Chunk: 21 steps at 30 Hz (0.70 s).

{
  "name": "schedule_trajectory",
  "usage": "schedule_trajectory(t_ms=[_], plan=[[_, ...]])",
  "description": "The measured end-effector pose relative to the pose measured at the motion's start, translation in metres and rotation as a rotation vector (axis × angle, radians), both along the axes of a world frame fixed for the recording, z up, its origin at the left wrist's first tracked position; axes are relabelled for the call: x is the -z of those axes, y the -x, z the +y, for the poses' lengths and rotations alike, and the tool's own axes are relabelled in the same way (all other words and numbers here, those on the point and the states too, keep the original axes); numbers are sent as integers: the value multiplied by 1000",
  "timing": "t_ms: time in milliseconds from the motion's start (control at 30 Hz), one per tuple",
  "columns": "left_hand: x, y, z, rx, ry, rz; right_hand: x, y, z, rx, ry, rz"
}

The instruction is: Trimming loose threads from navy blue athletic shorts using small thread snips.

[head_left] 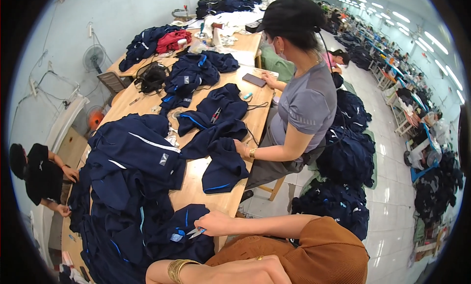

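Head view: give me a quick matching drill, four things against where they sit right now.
Things:
1. small thread snips
2. dark phone
3. red garment
4. gold bangles

Places:
A. flat on the wooden table in front of the co-worker in the grey shirt
B. on the wrist of the left hand, at the lower edge
C. in the grip of the right hand, over a navy garment
D. on the pile at the far end of the table

Pairs: 1-C, 2-A, 3-D, 4-B
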State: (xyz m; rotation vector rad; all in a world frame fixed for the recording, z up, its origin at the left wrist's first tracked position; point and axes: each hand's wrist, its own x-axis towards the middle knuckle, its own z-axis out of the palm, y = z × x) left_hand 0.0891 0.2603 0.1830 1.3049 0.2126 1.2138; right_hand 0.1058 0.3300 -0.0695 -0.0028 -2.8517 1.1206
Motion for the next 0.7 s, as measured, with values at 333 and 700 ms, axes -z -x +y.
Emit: schedule_trajectory(t_ms=[333,700], plan=[[17,5,-20,201,-63,-95,-7,-46,-30,100,-28,-191],[67,-98,27,9,-476,-215,-7,-103,4,110,77,-73]])
